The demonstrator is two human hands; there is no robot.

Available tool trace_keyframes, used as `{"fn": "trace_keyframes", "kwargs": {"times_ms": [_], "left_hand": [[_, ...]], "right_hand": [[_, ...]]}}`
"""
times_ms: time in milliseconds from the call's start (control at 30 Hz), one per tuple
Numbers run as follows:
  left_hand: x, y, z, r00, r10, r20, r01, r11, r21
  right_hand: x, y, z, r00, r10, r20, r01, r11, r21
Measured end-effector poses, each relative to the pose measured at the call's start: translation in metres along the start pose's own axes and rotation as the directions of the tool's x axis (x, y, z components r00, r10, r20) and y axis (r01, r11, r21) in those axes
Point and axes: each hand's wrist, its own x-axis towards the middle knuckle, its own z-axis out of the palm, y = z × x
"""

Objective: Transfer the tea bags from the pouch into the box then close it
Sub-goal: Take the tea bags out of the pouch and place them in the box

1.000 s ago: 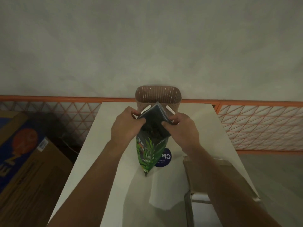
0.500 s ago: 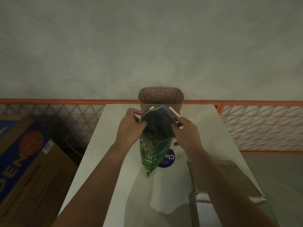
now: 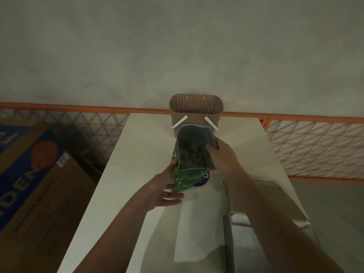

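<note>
A green leaf-printed pouch (image 3: 187,177) stands open on the white table (image 3: 136,154), its dark inside showing several tea bags (image 3: 194,154) that are hard to make out. My left hand (image 3: 167,191) grips the pouch low on its left side, thumb against the wall and fingers under the bottom. My right hand (image 3: 223,158) pinches the right rim of the mouth, thumb inside. The pale box (image 3: 279,198) lies open on the table's right side, partly hidden under my right forearm.
A brown perforated basket (image 3: 196,109) with white handles stands right behind the pouch at the table's far edge. A white sheet (image 3: 199,233) lies in front of the pouch. A large cardboard carton (image 3: 29,174) sits on the floor at left. An orange lattice fence (image 3: 315,146) runs along the wall.
My left hand let go of the pouch's mouth and dropped to its lower left side. My right hand stayed on the right rim. The mouth now gapes wider.
</note>
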Motion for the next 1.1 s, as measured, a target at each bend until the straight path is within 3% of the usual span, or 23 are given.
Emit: {"fn": "trace_keyframes", "kwargs": {"times_ms": [100, 267, 500, 633, 767, 833, 967, 1100], "left_hand": [[-0.001, -0.005, 0.001, 0.989, -0.06, 0.133, 0.091, 0.966, -0.24], [-0.009, -0.006, 0.007, 0.947, -0.032, 0.32, 0.216, 0.799, -0.561], [0.006, -0.031, 0.015, 0.926, 0.132, 0.354, 0.06, 0.873, -0.484], [0.017, -0.047, 0.027, 0.913, 0.312, 0.265, -0.089, 0.783, -0.616], [0.018, -0.063, 0.042, 0.869, 0.439, 0.228, -0.164, 0.69, -0.705], [0.027, -0.067, 0.045, 0.861, 0.46, 0.216, -0.179, 0.672, -0.718], [0.05, -0.079, 0.053, 0.856, 0.461, 0.233, -0.156, 0.66, -0.735], [0.059, -0.094, 0.057, 0.835, 0.5, 0.229, -0.174, 0.636, -0.752]], "right_hand": [[-0.005, 0.006, 0.003, 0.996, -0.055, -0.075, 0.049, 0.996, -0.08], [-0.035, 0.011, 0.008, 0.965, -0.209, -0.156, 0.219, 0.974, 0.052], [-0.062, 0.033, 0.016, 0.86, -0.505, -0.073, 0.507, 0.862, 0.006], [-0.061, 0.045, 0.018, 0.785, -0.611, -0.105, 0.606, 0.791, -0.08], [-0.071, 0.052, 0.02, 0.656, -0.725, -0.21, 0.721, 0.684, -0.108], [-0.071, 0.057, 0.027, 0.63, -0.744, -0.223, 0.74, 0.662, -0.116], [-0.053, 0.071, 0.042, 0.666, -0.72, -0.195, 0.712, 0.691, -0.123], [-0.051, 0.079, 0.036, 0.546, -0.808, -0.223, 0.784, 0.586, -0.205]]}}
